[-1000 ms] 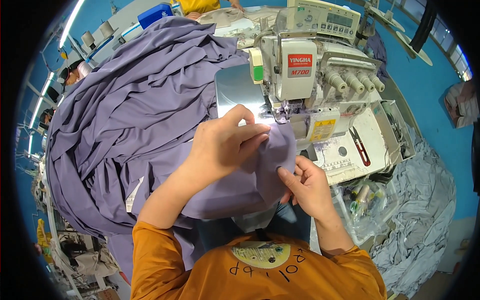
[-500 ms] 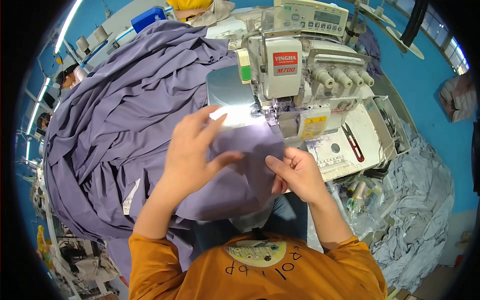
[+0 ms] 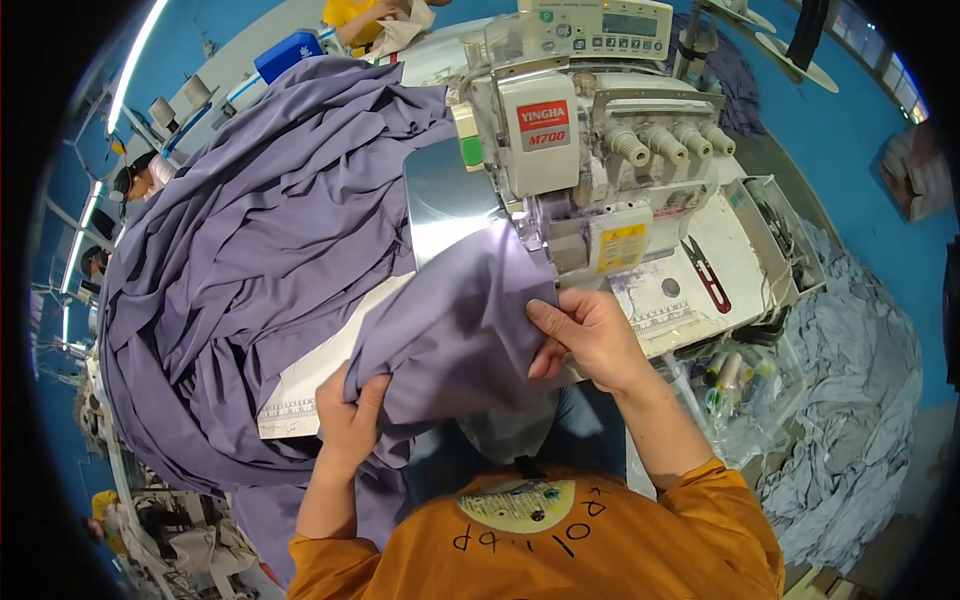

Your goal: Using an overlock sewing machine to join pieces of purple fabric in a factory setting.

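Note:
A purple fabric piece (image 3: pixel 465 320) stretches from the needle area of an overlock sewing machine (image 3: pixel 545 130) down toward my lap. My left hand (image 3: pixel 348 415) is closed on its lower left edge, with the cloth bunched between thumb and fingers. At the right edge, my right hand (image 3: pixel 585 335) pinches the same piece between thumb and fingers. The far end of the cloth lies by the presser foot, beside a shiny metal plate (image 3: pixel 450 195). Whether the foot is down on it, I cannot tell.
A big heap of purple fabric (image 3: pixel 250 220) covers the table's left side. Red-handled thread snips (image 3: pixel 708 275) lie on the machine bed at right, near a small tray (image 3: pixel 775 230). Below are a plastic bag of thread spools (image 3: pixel 730 385) and a grey-blue fabric pile (image 3: pixel 845 400).
My left hand has moved down and left from beside the metal plate and closed on the fabric edge. The cloth there is lifted and folded, baring the white table. The right hand keeps its pinch.

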Demonstrator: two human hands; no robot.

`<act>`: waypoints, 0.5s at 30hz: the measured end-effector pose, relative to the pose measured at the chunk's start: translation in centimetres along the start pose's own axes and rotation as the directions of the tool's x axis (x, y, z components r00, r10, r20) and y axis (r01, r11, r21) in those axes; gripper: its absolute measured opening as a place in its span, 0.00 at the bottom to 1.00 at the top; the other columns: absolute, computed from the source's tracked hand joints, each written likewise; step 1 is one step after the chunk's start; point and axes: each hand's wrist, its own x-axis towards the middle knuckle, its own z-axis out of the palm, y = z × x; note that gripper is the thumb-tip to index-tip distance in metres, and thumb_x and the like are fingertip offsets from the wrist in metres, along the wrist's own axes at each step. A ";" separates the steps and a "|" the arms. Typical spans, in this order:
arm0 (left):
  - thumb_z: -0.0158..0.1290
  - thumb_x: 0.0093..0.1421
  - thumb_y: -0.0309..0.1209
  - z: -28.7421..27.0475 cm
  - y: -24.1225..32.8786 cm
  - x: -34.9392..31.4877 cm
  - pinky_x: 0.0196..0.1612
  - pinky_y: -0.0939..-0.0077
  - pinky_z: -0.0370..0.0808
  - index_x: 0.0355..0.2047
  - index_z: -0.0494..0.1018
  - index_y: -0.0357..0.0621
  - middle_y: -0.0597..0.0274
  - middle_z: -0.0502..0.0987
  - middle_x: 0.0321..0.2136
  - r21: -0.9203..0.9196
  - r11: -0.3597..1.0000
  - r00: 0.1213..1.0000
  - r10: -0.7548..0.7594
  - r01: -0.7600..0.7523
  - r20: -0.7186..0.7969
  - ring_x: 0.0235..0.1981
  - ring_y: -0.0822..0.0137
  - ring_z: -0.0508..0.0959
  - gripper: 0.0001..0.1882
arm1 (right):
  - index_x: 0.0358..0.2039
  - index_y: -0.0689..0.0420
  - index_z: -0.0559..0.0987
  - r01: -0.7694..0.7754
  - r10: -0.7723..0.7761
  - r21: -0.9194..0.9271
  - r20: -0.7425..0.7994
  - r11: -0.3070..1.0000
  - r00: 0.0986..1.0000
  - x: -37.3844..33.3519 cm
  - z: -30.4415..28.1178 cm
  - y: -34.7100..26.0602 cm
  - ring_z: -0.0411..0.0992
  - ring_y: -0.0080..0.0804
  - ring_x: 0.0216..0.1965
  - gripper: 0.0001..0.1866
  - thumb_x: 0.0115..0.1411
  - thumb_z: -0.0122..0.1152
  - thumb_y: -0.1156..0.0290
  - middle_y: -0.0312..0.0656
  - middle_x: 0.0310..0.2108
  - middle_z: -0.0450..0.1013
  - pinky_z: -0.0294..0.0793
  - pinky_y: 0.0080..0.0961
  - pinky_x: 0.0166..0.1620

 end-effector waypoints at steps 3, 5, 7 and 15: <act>0.57 0.60 0.33 -0.4 0.2 2.1 0.36 0.75 0.72 0.38 0.75 0.31 0.54 0.79 0.26 -0.025 0.998 0.998 -0.050 0.051 0.035 0.28 0.69 0.76 0.14 | 0.33 0.67 0.77 0.000 0.000 0.014 -0.002 1.000 1.000 0.1 -0.1 0.2 0.76 0.29 0.18 0.15 0.64 0.60 0.64 0.41 0.22 0.75 0.76 0.20 0.22; 0.57 0.59 0.32 -0.7 0.6 3.5 0.34 0.75 0.71 0.35 0.76 0.32 0.54 0.78 0.24 0.062 0.997 0.998 -0.048 0.045 0.050 0.26 0.69 0.75 0.12 | 0.34 0.66 0.77 -0.003 0.003 -0.003 -0.006 1.000 1.000 0.1 -0.3 0.4 0.76 0.29 0.18 0.15 0.64 0.59 0.64 0.41 0.22 0.76 0.75 0.20 0.21; 0.58 0.59 0.32 -0.8 1.0 5.1 0.33 0.75 0.71 0.35 0.76 0.32 0.55 0.78 0.24 0.092 0.996 0.999 -0.024 0.021 0.031 0.25 0.69 0.74 0.12 | 0.34 0.66 0.77 -0.002 0.002 -0.007 -0.002 1.000 1.000 0.0 -0.2 0.1 0.76 0.29 0.18 0.15 0.64 0.59 0.64 0.41 0.22 0.76 0.74 0.20 0.21; 0.58 0.60 0.33 -0.6 1.2 10.1 0.31 0.79 0.68 0.32 0.75 0.32 0.64 0.73 0.20 0.122 0.991 0.995 0.065 -0.055 -0.080 0.24 0.75 0.67 0.13 | 0.31 0.64 0.76 -0.018 0.018 -0.019 0.015 1.000 1.000 0.0 -0.4 -0.1 0.78 0.27 0.20 0.17 0.66 0.57 0.61 0.38 0.21 0.75 0.73 0.17 0.22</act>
